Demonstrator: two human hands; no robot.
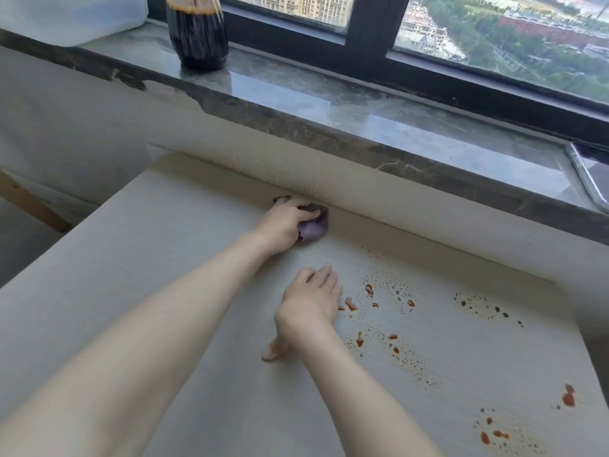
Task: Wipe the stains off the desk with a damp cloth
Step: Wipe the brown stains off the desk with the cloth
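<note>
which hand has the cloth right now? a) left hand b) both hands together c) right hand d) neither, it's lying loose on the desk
a: the left hand is closed over the purple cloth at the back edge of the desk, while the right hand rests flat and bare on the surface beside the reddish-brown stains.

We see the pale rectangular desk [164,258] set against the wall below the grey marble windowsill [296,94]. On the sill's left end stands a dark ribbed glass bottle [197,31]. Reddish-brown sauce stains [395,308] lie across the desk's right half; a crumpled purple cloth [313,227] sits at its rear edge.
</note>
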